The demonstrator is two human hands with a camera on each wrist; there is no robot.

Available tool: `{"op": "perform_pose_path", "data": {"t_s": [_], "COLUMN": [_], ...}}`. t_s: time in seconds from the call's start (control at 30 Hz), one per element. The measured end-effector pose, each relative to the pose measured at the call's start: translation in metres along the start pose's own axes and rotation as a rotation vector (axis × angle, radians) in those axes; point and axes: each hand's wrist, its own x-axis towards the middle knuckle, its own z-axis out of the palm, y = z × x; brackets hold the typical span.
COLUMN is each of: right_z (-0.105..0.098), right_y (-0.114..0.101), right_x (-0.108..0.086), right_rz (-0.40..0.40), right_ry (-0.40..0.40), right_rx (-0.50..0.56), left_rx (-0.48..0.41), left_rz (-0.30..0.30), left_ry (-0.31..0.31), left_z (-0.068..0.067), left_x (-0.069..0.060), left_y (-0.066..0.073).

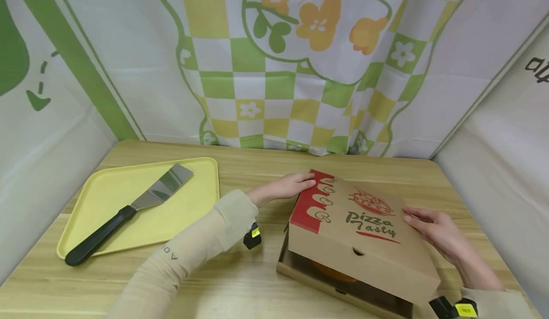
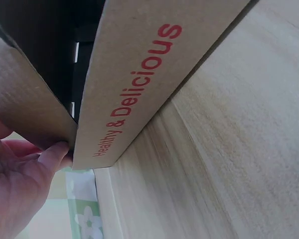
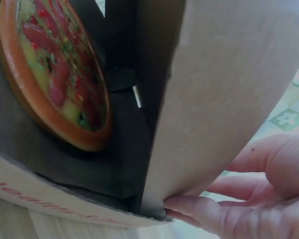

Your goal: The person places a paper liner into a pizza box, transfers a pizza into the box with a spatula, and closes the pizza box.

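A brown cardboard pizza box (image 1: 364, 262) with a red printed band stands at the right, turned at an angle. Its lid is partly raised at the front, leaving a gap above the lower tray (image 2: 132, 94). Inside lies a pizza (image 3: 60, 84) with a thick crust and red toppings, mostly covered by the lid in the head view. My left hand (image 1: 293, 185) holds the lid at its far left corner, thumb near the lower edge. At the right side, my right hand (image 1: 437, 231) grips the lid's side wall with thumb and fingers.
On the left of the wooden table (image 1: 240, 281) lies a yellow tray (image 1: 103, 190). A spatula (image 1: 160, 188) with a black handle rests across it, the handle end overhanging the tray's front edge. A patterned curtain (image 1: 279, 85) hangs behind the table.
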Motion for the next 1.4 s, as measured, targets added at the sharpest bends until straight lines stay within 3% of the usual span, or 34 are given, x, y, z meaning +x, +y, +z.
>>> {"op": "perform_pose_path", "data": {"t_s": [0.53,0.97,1.4], "right_z": [0.002,0.005,0.006], "right_y": [0.007,0.007,0.005], "right_x": [0.01,0.027,0.042], "right_rz": [-0.044,-0.123,-0.093], "right_ry": [0.039,-0.019,-0.03], "right_rx": [-0.001,0.034,0.086], "left_rx": [-0.019,-0.016,-0.016], "left_rz": [0.02,-0.011,-0.017], "left_ry": [0.041,0.088,0.094], "left_z": [0.0,-0.006,-0.014], "left_x": [0.01,0.014,0.017], "left_y": [-0.008,-0.014,-0.021]}}
